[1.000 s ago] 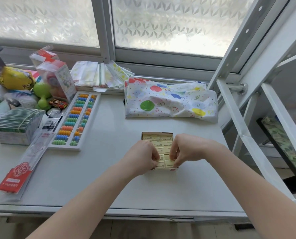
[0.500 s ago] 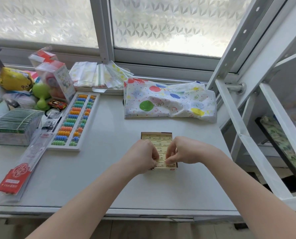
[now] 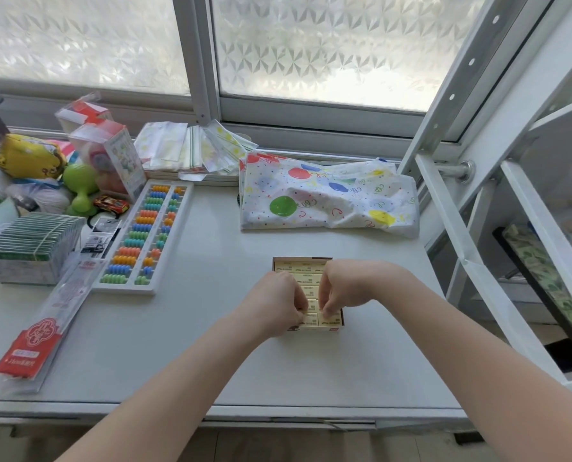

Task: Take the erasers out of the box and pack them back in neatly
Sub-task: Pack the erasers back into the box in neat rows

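White table [image 3: 211,328] filling the lower half of the frame. Right of centre on it, small open cardboard box [image 3: 341,320] packed with cream-yellow rectangular erasers [image 3: 303,266] in tidy rows. Both hands over the lower part of this box. Left hand [image 3: 274,306] with fingers curled, tips pinching at one eraser near the lower edge. Right hand [image 3: 343,288] curled the same way, fingertips [image 3: 326,311] pressing or pinching the neighbouring eraser; real grip not clear.

Step in hand, probably: working erasers at the near end of an almost full box, either prying out or seating. Next move needing a careful pinch, since the neighbours sit tight.

Printing on the erasers too small to read. At the lower left, long clear packet with a red label [image 3: 28,348], writing not legible.
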Demonstrator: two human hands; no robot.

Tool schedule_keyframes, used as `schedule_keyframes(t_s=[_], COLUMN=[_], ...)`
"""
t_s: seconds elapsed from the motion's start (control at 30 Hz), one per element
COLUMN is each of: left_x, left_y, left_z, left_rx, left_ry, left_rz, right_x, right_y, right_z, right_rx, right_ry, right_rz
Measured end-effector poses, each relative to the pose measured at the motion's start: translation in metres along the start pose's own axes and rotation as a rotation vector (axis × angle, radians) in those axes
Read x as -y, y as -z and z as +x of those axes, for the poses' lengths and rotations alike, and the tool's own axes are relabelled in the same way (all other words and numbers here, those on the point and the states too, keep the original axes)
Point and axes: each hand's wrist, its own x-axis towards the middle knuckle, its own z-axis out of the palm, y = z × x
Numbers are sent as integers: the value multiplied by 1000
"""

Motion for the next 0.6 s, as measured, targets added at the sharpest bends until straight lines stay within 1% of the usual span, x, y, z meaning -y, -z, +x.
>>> schedule_keyframes(t_s=[0.37,0.6], left_x=[2,3], left_y=[0,-1], left_z=[1,2], left_rx=[-3,5], left_ry=[3,12], left_rz=[-12,-24], right_x=[0,-1], right_y=[4,0], right_z=[6,8], right_rx=[24,-19], right_ry=[-3,4], right_rz=[2,24])
